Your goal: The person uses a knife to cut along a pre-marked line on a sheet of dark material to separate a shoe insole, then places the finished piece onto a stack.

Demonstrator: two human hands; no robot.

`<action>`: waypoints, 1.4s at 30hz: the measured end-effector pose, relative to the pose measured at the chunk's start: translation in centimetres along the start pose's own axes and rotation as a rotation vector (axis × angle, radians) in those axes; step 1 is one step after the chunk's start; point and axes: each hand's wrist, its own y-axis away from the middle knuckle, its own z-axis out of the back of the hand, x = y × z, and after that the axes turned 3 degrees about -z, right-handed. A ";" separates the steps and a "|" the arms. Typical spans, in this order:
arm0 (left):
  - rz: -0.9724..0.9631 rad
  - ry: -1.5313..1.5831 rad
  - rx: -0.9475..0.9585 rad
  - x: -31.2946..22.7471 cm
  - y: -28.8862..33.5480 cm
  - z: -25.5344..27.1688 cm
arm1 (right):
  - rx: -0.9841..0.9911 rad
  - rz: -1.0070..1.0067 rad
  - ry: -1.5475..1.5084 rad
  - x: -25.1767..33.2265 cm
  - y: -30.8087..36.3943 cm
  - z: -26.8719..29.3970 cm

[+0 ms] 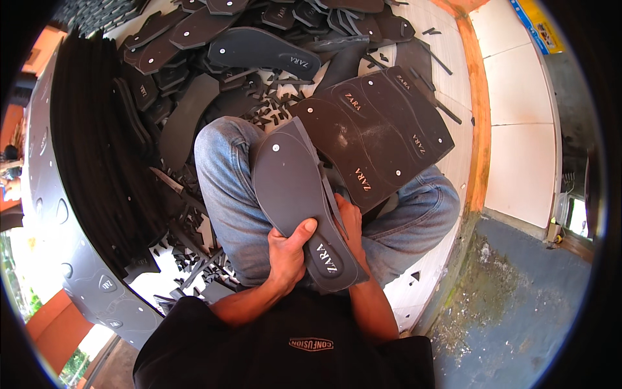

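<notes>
Person sits on a white tiled floor, knees up, in blue jeans and a black shirt. Both hands hold a small stack of dark sandal soles above the lap, toe end pointing away from the body, heel end nearest the chest.

Left hand is clenched on the heel end, thumb lying across the top sole's face, fingers wrapped under the stack's left edge. Right hand grips the stack's right edge from underneath; only the back of the hand and part of the fingers show, the rest is hidden behind the soles. The top sole has a small pale hole near the toe and a white printed mark at the heel. How many soles are in the stack cannot be told; several edges show along the right side.

Just past the stack, resting on the right knee, is a dark rubber sheet with sole outlines cut into it and white marks. Beyond the knees lies a pile of loose cut soles, with small black offcut scraps scattered between the pile and the jeans. Along the person's left stands a tall stack of dark sheets, and beside it a grey punched-out sheet curves down the picture's left edge. An orange wooden strip runs along the tiles on the right, bare concrete below it.
</notes>
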 end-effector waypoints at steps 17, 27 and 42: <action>-0.120 0.092 0.496 -9.5 -3.1 1.2 | 0.040 0.407 -0.280 0.6 5.5 2.9; 0.218 -0.413 0.250 -8.1 -4.6 -1.4 | -0.334 0.253 -0.038 -2.8 7.8 1.0; 0.227 -0.536 0.380 -8.9 -2.6 -2.5 | -0.159 0.031 0.004 -2.1 7.9 2.8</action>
